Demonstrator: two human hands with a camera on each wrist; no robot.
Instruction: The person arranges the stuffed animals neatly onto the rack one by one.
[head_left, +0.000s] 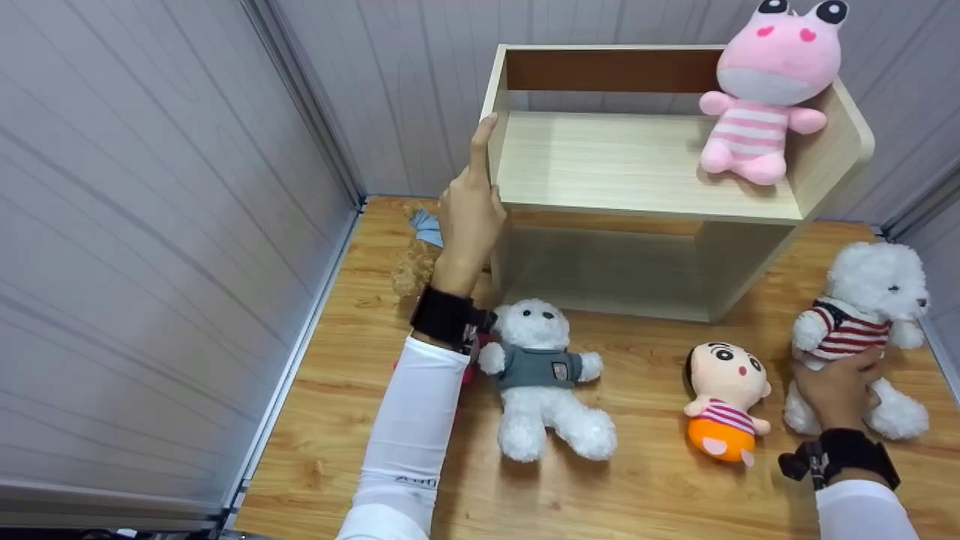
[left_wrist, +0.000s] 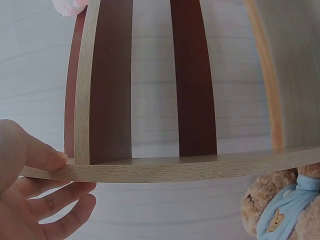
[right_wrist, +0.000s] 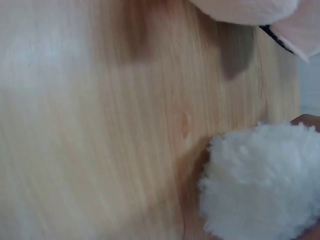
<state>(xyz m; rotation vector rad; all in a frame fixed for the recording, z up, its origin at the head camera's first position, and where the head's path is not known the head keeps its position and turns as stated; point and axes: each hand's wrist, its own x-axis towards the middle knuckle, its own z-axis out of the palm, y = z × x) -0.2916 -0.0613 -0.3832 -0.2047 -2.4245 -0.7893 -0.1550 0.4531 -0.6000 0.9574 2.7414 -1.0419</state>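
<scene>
My left hand (head_left: 472, 214) holds the left side panel of a small wooden shelf (head_left: 600, 157). In the left wrist view the thumb (left_wrist: 47, 156) lies on one face of that panel and the other fingers on the opposite face. At the far right, my right hand (head_left: 840, 390) grips a white plush bear (head_left: 874, 277) in a striped shirt around its lower body. The bear is upright and faces right. One fluffy white leg (right_wrist: 265, 180) fills the lower right of the right wrist view, where most of the hand is hidden.
A pink frog plush (head_left: 780, 67) sits on the shelf's upper board, at the right. On the floor lie a white bear in a grey shirt (head_left: 536, 367) and a doll in orange shorts (head_left: 724, 405). A brown bear (head_left: 412, 266) lies left of the shelf. Panelled walls (head_left: 150, 225) surround the floor.
</scene>
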